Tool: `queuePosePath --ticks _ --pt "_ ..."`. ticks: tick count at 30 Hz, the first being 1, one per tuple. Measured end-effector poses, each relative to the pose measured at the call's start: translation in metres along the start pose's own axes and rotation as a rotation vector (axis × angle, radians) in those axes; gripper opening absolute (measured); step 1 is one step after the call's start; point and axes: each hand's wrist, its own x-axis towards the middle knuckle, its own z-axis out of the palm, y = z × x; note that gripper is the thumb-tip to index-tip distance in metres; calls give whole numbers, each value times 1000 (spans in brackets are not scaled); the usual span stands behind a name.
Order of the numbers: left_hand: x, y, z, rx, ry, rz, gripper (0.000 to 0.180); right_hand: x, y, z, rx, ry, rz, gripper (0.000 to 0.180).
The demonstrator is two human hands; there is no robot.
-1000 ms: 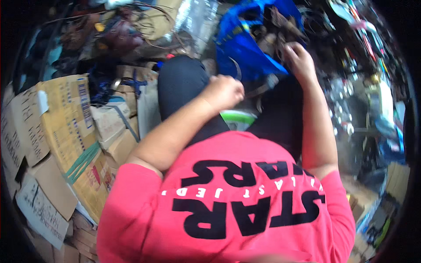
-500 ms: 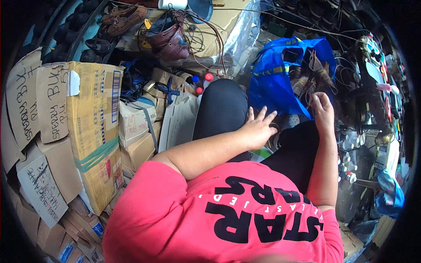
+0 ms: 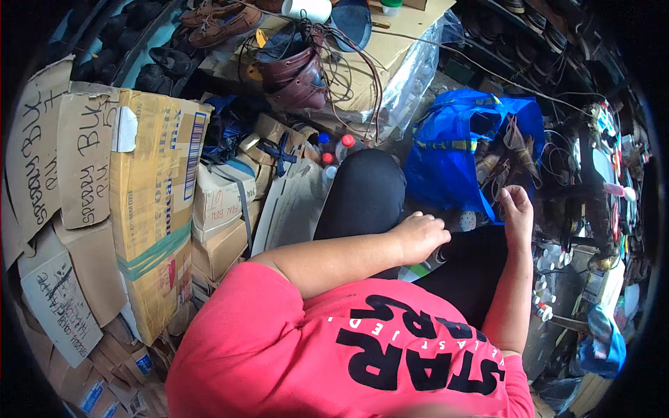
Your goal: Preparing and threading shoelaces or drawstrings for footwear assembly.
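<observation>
My left hand (image 3: 421,237) hovers over my lap with its fingers curled in; what they hold, if anything, is hidden. My right hand (image 3: 517,209) is raised beside it, thumb and fingertips pinched together. Anything between those fingertips is too small to make out. Just beyond my right hand stands a large blue bag (image 3: 439,167), its mouth gaping towards the right. Brown leather pieces (image 3: 516,146) with laces stick out of it. Under my left hand, a green and white item (image 3: 416,272) shows partly between my dark-trousered legs.
Cardboard boxes (image 3: 157,209) are stacked along my left. Ahead, a maroon leather shoe upper (image 3: 296,76) with long laces lies on a carton beside a white cup (image 3: 306,10). Bottles with red caps (image 3: 346,141) stand past my knee. Small bottles (image 3: 543,306) crowd the right side.
My left hand has gone from spread fingers to curled ones. My right hand keeps its pinch. The whole view has shifted, so the surroundings sit lower and slightly farther right.
</observation>
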Motion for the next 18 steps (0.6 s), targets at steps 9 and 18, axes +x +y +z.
queuePosePath --ticks 9,18 --pt "14 -17 -68 -56 364 125 21 9 -17 9 -46 -42 85 12" --pt "-16 -111 -250 532 702 -312 14 14 -17 1 12 -41 167 10"
